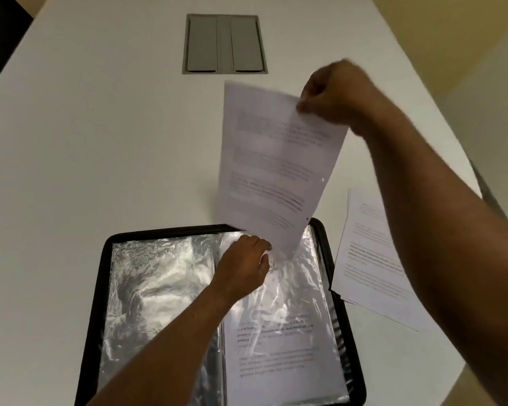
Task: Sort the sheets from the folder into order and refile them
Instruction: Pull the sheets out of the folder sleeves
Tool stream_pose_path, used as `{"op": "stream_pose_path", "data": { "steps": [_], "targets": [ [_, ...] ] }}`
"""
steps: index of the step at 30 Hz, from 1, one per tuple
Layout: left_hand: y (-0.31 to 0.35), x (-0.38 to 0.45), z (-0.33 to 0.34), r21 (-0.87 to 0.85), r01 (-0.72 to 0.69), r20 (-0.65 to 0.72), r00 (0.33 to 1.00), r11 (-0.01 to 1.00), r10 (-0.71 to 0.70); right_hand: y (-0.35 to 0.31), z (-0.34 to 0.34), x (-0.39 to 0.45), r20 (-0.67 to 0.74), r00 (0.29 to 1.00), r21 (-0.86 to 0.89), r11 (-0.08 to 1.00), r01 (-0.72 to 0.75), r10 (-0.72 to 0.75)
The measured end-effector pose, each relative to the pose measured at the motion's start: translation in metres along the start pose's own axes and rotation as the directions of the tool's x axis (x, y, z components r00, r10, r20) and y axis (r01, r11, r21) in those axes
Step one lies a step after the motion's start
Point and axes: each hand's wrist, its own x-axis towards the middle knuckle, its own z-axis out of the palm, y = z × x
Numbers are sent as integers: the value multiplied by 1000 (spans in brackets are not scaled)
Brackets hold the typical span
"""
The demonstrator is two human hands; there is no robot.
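Over white desk [100,142], a sheet [276,171] is pinched by right hand [332,92] while the folder [352,332] sleeve [291,276] is gripped by left hand [244,259]; careful feeding in seems needed next.

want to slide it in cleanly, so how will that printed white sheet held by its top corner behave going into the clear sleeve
The printed white sheet probably stays floppy: the right hand pinches just one corner and it hangs tilted. It looks light. The crinkled clear plastic sleeve may snag its lower edge unless the left hand holds the opening wide.
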Motion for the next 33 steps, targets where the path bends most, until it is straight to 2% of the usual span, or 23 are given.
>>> {"op": "stream_pose_path", "data": {
  "steps": [5, 9, 12, 17, 21, 26, 33],
  "targets": [
    [-3, -5, 7, -11, -9, 16, 1000, 1000, 9, 46, -49, -14, -128, 989, 199, 979, -46, 73],
    [-3, -8, 13, -33, 0, 10, 1000, 999, 0, 118, -70, -19, -109, 976, 306, 940, -149, 190],
    [-2, -6, 16, -69, 55, 24, 998, 996, -53, 183, -81, -23, -58, 962, 338, 912, -234, 268],
    [2, 1, 19, -104, 76, 58, 996, 992, -70, 264, -89, -35, 194, 918, 478, 784, -397, 347],
    [2, 8, 25, -104, 102, 83, 992, 989, -94, 312, -90, -43, 303, 887, 422, 785, -453, 348],
    [7, 18, 30, -125, 190, 87, 980, 974, -180, 346, -74, -44, 410, 830, 223, 841, -492, 377],
    [19, 37, 41, -225, 187, 99, 981, 956, -169, 383, -21, -44, 333, 837, 52, 878, -476, 434]
  ]
}}
